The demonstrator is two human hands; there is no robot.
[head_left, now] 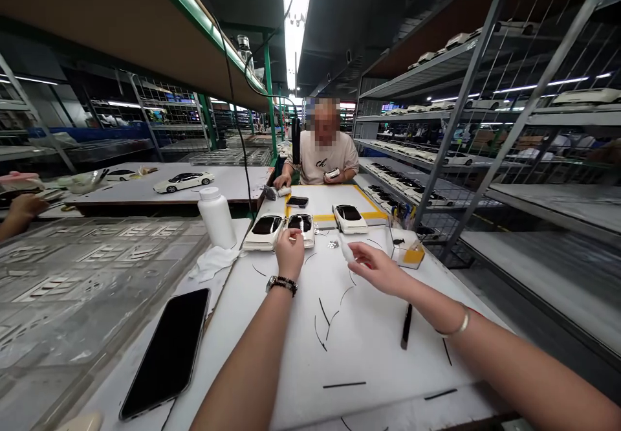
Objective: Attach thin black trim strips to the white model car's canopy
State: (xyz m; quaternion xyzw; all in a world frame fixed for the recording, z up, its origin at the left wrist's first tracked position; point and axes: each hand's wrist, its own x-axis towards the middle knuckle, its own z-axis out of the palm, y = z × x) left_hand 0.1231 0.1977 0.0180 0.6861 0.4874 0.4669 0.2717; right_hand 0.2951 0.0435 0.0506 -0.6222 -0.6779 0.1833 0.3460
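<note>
My left hand (290, 252), a watch on its wrist, rests with closed fingers against the near end of a white model car (301, 228) with a dark roof. A second white model car (264, 232) stands just left of it, a third (350, 218) to the right. My right hand (376, 266) pinches a small white piece (345, 250) above the white work mat (349, 347). Thin black strips (324, 312) lie scattered on the mat.
A black phone (169, 351) lies near left, a white bottle (217, 217) and cloth (212, 261) behind it. A black pen (406, 326) is by my right forearm. Another person (324, 156) sits opposite. A small clear box (406, 246) stands right; metal shelving holds more model cars.
</note>
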